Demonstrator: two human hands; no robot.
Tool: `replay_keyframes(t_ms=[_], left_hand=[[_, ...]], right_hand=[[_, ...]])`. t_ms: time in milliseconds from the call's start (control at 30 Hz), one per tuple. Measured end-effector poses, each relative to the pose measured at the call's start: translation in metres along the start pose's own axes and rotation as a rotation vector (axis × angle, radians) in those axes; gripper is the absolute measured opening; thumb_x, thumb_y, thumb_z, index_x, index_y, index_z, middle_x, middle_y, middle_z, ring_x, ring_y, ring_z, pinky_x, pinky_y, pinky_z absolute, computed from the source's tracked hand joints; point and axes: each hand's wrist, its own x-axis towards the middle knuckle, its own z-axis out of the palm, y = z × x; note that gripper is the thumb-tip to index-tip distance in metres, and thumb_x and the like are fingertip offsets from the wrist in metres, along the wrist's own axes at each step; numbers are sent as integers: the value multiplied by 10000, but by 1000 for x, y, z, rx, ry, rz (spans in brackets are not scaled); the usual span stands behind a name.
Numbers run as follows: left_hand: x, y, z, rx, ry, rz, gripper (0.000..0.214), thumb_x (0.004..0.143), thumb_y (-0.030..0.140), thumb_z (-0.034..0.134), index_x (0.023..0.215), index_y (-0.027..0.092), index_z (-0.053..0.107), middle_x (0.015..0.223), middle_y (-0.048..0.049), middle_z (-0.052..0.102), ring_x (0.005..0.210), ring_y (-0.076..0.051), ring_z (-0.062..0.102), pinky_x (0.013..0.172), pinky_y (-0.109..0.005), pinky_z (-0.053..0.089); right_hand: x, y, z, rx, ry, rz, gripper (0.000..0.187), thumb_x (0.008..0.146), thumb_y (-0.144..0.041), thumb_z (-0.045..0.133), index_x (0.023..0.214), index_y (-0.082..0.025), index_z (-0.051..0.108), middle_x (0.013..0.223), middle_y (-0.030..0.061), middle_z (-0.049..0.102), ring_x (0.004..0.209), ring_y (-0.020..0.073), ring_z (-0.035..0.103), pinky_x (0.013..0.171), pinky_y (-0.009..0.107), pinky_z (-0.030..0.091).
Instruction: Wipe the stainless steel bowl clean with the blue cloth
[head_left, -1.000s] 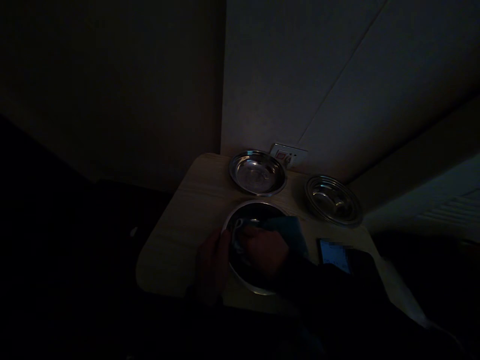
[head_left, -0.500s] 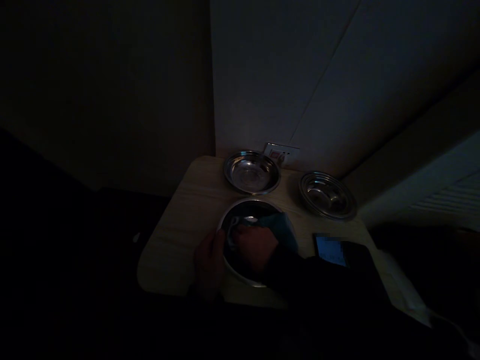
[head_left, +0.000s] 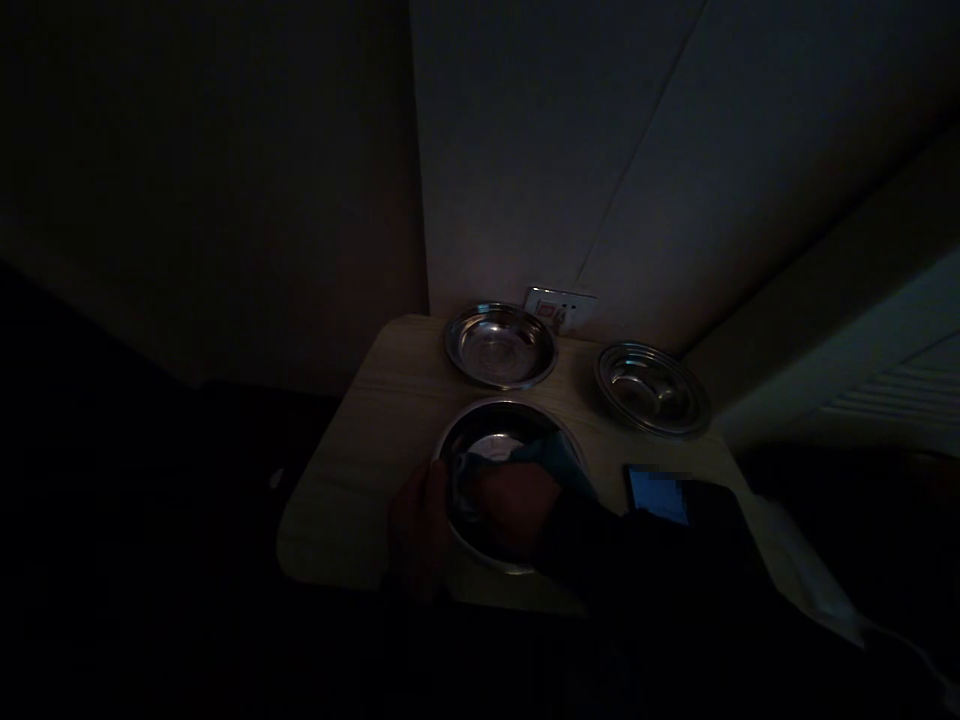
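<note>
Right hand point(head_left: 517, 505), bunched and closed over a bluish-green cloth point(head_left: 553, 455), works inside a round metal bowl point(head_left: 506, 401) at the near side of a pale table point(head_left: 360, 420). Left hand point(head_left: 417, 525) meets the bowl's rim at the left, thumb along the edge; its other fingers are lost in the gloom, so how firmly it grips cannot be told. Wiping the bowl's inside appears to be the step in hand; the next move would call for a steady rim and the cloth worked over the rest of the inner wall. Counted: one cloth; three metal vessels, namely the bowl, a shallow dish point(head_left: 499, 352) behind it and a ridged dish point(head_left: 651, 390) at right, possibly a stack; one lit phone point(head_left: 658, 496); one wall socket point(head_left: 546, 309).
</note>
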Motion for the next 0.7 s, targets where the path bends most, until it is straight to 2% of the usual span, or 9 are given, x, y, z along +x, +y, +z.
replay_keyframes(t_ms=[167,233,367,467,533,633,700], left_hand=[[2,-4,-2,7,-33,-16,360,798,450,428,769,158,637,736,-51,671,726,-193,598,640,-277,444],[2,-4,-1,-25,-26,-3,358,796,442,432,812,154,645,770,-54,680,752,-195,604,657,-277,451],[1,-2,1,-21,40,-10,365,799,443,419,797,156,643,760,-52,676,726,-187,597,645,-270,446],[-1,-1,3,15,114,-35,373,800,450,409,786,156,637,773,-63,674,720,-186,590,645,-270,439],[-3,-1,3,28,114,-45,380,796,458,409,781,155,639,769,-68,674,711,-189,589,633,-273,439],[-3,-1,3,3,71,-34,380,798,459,409,757,158,639,733,-60,669,684,-186,586,613,-272,440],[-2,-1,2,-12,40,-15,373,800,452,416,753,158,639,724,-54,668,677,-181,585,611,-269,440]], right_hand=[[27,-6,0,-18,116,141,328,860,-163,316,955,-156,630,1038,145,628,850,239,643,643,341,500],[31,-4,-1,-22,113,155,305,853,-186,344,965,-148,625,1052,161,619,868,254,637,652,357,499],[20,0,-5,-7,35,58,264,785,-220,465,983,-163,630,981,120,660,845,247,646,646,319,498],[1,3,-9,12,-57,-69,220,756,-210,503,904,-201,666,882,65,694,802,215,656,620,262,487],[-10,7,-11,3,-117,-126,176,727,-217,549,841,-212,683,838,51,702,780,215,659,595,250,482],[-15,6,-10,-48,-154,-129,180,712,-210,567,845,-199,687,840,78,701,757,239,662,577,278,487],[-10,0,-6,-64,-94,-76,199,746,-216,533,882,-187,676,852,96,695,743,244,664,574,299,494]])
